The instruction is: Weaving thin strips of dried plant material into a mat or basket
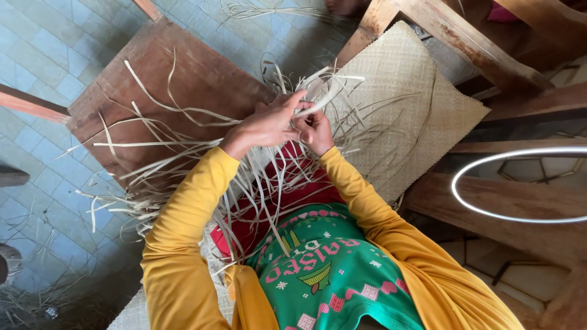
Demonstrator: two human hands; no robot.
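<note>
Pale blue tiled floor [43,55], brown wooden board [183,79], timber beams [489,61]

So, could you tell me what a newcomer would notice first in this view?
Probably the two hands at centre, left hand and right hand, pinching pale strips that fan out loosely over a brown board at left. To their right lies a woven mat, and below, yellow sleeves frame a green shirt.

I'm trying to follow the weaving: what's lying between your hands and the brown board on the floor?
In the head view, loose pale strips fan from the left hand and right hand across to the board, over its surface; no bare gap shows.
</note>
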